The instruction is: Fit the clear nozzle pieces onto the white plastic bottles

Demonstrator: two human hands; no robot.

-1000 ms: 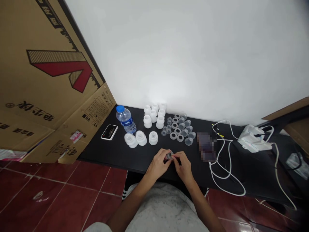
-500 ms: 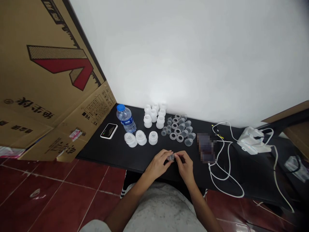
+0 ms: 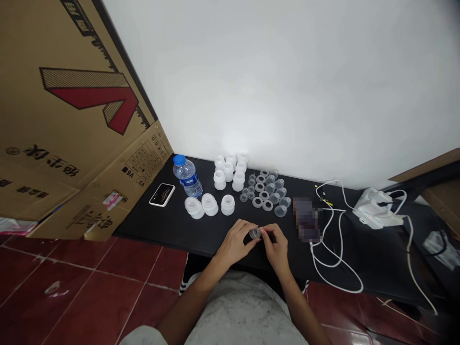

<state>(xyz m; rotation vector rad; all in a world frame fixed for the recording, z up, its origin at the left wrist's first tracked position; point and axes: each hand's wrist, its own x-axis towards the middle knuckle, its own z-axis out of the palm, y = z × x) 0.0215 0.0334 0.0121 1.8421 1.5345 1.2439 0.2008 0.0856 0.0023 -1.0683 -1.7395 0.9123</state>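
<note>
Okay, head cam view, the only one here: the left hand [image 3: 235,244] and right hand [image 3: 276,247] are working right at the front edge of a black table [image 3: 161,225], fingers closed in from both sides and pinching one small clear plastic piece [image 3: 255,233] between them, just above the middle of that edge.

Room-wise, there's a strip of bare tabletop between the hands and the parts, but it's pretty narrow. More open black is sitting lower right, past the white cable [image 3: 339,249]. The table's far side is running along a white wall [image 3: 287,86], and a big cardboard sheet [image 3: 89,120] is leaning in at the upper left.

Count-wise, I'm getting ten white plastic pieces [image 3: 227,205], seven bunched at the back and three in front. The small clear parts [image 3: 268,189] are crowding together too tightly to count. There's also one water bottle [image 3: 187,176], one black gadget [image 3: 162,194], one blurred patch [image 3: 306,219], and one white charger [image 3: 377,209] sitting at the right.
</note>
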